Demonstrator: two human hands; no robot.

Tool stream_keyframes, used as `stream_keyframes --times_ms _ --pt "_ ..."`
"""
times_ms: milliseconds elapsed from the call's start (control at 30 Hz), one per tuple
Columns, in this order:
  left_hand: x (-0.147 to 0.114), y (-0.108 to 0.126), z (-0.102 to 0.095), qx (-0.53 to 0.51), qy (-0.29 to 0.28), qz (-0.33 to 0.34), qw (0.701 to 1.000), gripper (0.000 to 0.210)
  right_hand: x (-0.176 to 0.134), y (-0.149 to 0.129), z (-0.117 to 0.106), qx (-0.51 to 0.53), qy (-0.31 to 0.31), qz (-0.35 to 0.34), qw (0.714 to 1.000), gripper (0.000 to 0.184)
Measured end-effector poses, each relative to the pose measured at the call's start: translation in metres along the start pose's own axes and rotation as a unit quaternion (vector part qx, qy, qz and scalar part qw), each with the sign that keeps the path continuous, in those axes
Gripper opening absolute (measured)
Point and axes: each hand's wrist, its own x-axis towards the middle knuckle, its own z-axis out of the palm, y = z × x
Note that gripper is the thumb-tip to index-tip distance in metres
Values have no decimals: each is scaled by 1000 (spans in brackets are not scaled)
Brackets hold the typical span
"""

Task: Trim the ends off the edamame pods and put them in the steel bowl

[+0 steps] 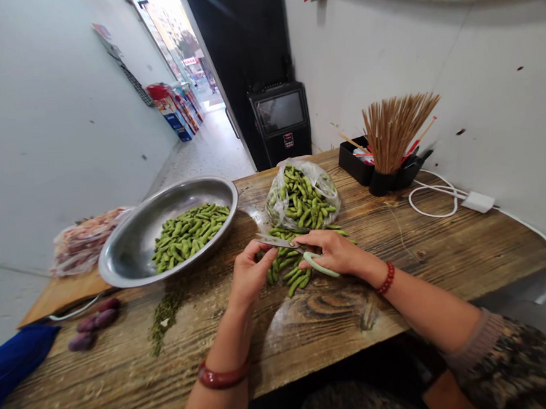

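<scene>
My right hand (329, 250) grips a pair of scissors (318, 264) with pale green handles, its blades pointing left. By the blade tips, my left hand (252, 270) is closed in a pinch; what lies between its fingers is too small to make out. Loose green soybean pods (298, 280) lie on the table under and between both hands. Just behind them, a clear plastic bag (275, 201) stands with its mouth wide, full of more pods. To the left, a large steel basin (131, 241) holds a heap of pods.
Trimmed green scraps (162, 319) lie on the wooden table (208, 363) before the basin. Purplish-red oval items (95, 320) and a bag of pale pink stuff (88, 240) are at left. Bamboo skewers (395, 132), a black box (356, 162) and a white cable (438, 188) stand at right.
</scene>
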Motion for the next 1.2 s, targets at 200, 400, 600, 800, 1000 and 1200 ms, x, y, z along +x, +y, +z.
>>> stream_keyframes --times_ms 200,400,600,800,1000,1200 --pt "0 -3 -2 2 36 -13 999 14 2 3 2 23 37 31 999 51" --pt "-3 7 1 -198 20 -109 974 28 3 1 2 31 63 37 997 52" --pt "-3 9 1 -243 10 -128 961 28 0 -4 1 -9 29 -9 1000 62" --pt "-4 6 4 -238 8 -117 964 28 -1 -2 2 -33 14 -29 999 61" --pt "-7 6 7 -187 -46 -106 976 27 -1 -3 0 -30 21 -37 999 59" --pt "-11 7 10 -199 -62 -96 973 28 -1 -9 -2 -43 28 -48 998 64"
